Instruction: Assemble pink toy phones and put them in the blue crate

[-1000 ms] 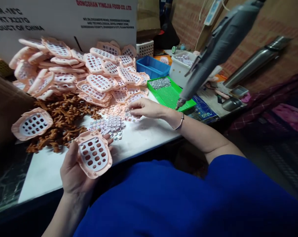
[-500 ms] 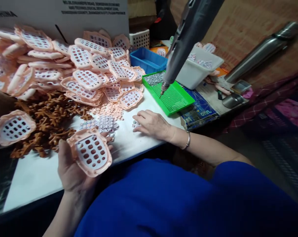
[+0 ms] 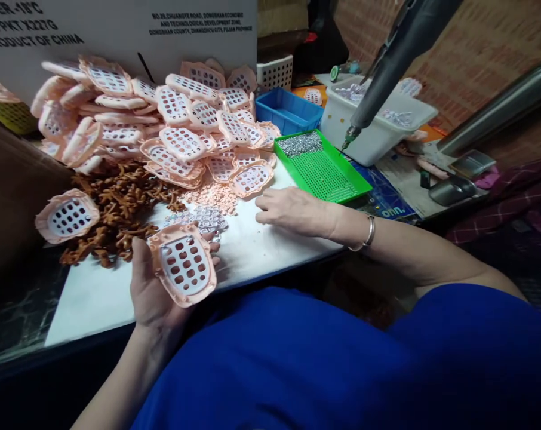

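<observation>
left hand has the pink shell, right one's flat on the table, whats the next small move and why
Probably bring the right hand over to the clear keypad sheets just left of it and pick one. The pink shell in the left hand shows open key holes, and the right hand looks empty.

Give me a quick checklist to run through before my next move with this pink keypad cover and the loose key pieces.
1. Left hand grips pink keypad cover: ok.
2. Cover's key holes face up and are unobstructed: ok.
3. Right hand lies palm down on white table; whether it holds a piece: cannot tell.
4. Clear key sheets lie beside the cover: ok.
5. Hanging electric screwdriver is clear of both hands: ok.
6. Green screw tray holds screws: ok.
</observation>
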The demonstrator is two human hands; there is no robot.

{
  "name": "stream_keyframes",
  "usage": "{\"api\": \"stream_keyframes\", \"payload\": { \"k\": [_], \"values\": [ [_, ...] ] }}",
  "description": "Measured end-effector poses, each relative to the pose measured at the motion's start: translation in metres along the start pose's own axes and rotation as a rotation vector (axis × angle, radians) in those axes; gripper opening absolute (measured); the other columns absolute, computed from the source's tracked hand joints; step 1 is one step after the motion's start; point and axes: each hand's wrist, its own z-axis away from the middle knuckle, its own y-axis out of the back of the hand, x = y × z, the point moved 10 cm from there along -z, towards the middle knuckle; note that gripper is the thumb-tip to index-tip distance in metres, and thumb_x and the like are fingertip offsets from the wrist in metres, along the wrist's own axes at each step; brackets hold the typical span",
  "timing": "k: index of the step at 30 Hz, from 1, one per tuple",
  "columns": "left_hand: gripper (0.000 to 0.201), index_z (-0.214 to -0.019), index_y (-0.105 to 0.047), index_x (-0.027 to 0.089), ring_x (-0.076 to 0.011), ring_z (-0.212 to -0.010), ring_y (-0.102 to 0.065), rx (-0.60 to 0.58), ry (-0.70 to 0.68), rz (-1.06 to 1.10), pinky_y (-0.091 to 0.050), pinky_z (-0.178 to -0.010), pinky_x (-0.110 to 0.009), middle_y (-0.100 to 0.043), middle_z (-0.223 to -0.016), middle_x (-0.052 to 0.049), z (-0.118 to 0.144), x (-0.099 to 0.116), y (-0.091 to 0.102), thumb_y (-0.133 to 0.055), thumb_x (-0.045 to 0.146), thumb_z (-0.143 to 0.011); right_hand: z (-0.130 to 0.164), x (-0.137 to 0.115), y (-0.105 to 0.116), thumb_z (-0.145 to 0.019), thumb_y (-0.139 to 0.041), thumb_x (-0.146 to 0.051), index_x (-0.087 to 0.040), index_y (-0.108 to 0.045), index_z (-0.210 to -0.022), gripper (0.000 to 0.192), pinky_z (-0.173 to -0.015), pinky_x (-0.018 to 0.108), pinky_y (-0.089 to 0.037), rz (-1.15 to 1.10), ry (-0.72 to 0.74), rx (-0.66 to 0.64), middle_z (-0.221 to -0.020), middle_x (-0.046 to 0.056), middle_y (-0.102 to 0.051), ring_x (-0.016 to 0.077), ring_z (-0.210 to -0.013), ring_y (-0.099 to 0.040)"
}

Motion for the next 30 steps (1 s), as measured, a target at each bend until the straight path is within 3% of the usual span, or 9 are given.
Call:
{"api": "stream_keyframes", "payload": {
  "k": [3,5,7,9,14,17,23,30],
  "values": [
    [0.076,-0.086,-0.071,0.013,-0.0252,-0.060,-0.072,-0.083,-0.031,0.044,-0.061,-0.051,-0.037,-0.074,-0.075,-0.015,-0.002,-0.001,-0.011,-0.015,0.062,-0.098,0.004,-0.015,0.051,-0.102,-0.038,-0.017,-0.011,-0.063,-0.094,0.027,-0.071,0.028,-0.048,-0.159,0.035,0.522,-0.091,0.008,-0.065,0.0143,-0.083,-0.059],
    [0.067,-0.085,-0.070,0.013,-0.0202,-0.066,-0.072,-0.158,-0.079,0.134,-0.063,-0.064,-0.033,-0.074,-0.076,-0.010,-0.004,0.000,-0.020,-0.025,0.061,-0.099,0.011,-0.030,0.070,-0.103,-0.039,-0.020,-0.010,-0.062,-0.100,0.025,-0.083,0.025,-0.053,-0.349,0.082,0.824,-0.098,0.009,-0.069,0.0113,-0.094,-0.063],
    [0.057,-0.084,-0.069,0.013,-0.0152,-0.068,-0.071,-0.246,-0.099,0.211,-0.061,-0.078,-0.029,-0.073,-0.077,-0.006,-0.006,-0.002,-0.029,-0.038,0.059,-0.098,0.013,-0.049,0.075,-0.102,-0.044,-0.021,-0.010,-0.062,-0.101,0.021,-0.090,0.023,-0.054,-0.430,0.132,1.026,-0.101,0.009,-0.071,0.0102,-0.101,-0.066],
    [0.049,-0.085,-0.068,0.014,-0.0143,-0.071,-0.070,-0.313,-0.094,0.233,-0.059,-0.085,-0.029,-0.072,-0.079,-0.005,-0.007,-0.006,-0.034,-0.051,0.060,-0.093,0.009,-0.068,0.071,-0.100,-0.049,-0.024,-0.012,-0.063,-0.095,0.019,-0.091,0.027,-0.055,-0.360,0.140,1.132,-0.098,0.008,-0.074,0.0132,-0.100,-0.068],
    [0.055,-0.093,-0.072,0.015,-0.0236,-0.096,-0.071,-0.328,-0.211,0.153,-0.058,-0.092,-0.035,-0.073,-0.091,-0.008,-0.010,-0.003,-0.027,-0.067,0.067,-0.078,-0.004,-0.086,0.060,-0.097,-0.051,-0.019,-0.014,-0.065,-0.082,0.021,-0.090,0.035,-0.057,-0.150,0.067,1.120,-0.095,0.006,-0.077,0.0169,-0.090,-0.072],
    [0.055,-0.092,-0.073,0.015,-0.0230,-0.099,-0.070,-0.355,-0.264,0.120,-0.057,-0.094,-0.034,-0.074,-0.093,-0.008,-0.007,-0.001,-0.026,-0.074,0.067,-0.072,-0.003,-0.087,0.064,-0.095,-0.053,-0.015,-0.014,-0.066,-0.077,0.023,-0.089,0.036,-0.058,-0.112,0.021,1.105,-0.091,0.004,-0.077,0.0184,-0.090,-0.071],
    [0.050,-0.089,-0.076,0.021,-0.0243,-0.110,-0.067,-0.394,-0.364,0.060,-0.058,-0.094,-0.033,-0.074,-0.087,-0.007,-0.002,0.005,-0.025,-0.071,0.069,-0.073,-0.003,-0.092,0.072,-0.093,-0.059,-0.018,-0.018,-0.073,-0.097,0.014,-0.087,0.034,-0.056,-0.065,-0.017,1.105,-0.086,0.002,-0.076,0.0188,-0.089,-0.069],
    [0.056,-0.084,-0.076,0.022,-0.0258,-0.099,-0.071,-0.356,-0.326,0.045,-0.060,-0.093,-0.037,-0.072,-0.086,-0.005,-0.007,0.001,-0.018,-0.072,0.075,-0.066,-0.009,-0.091,0.069,-0.095,-0.059,-0.019,-0.018,-0.073,-0.098,0.014,-0.076,0.032,-0.051,-0.035,-0.091,1.075,-0.083,0.001,-0.075,0.0170,-0.084,-0.063]
  ]
}}
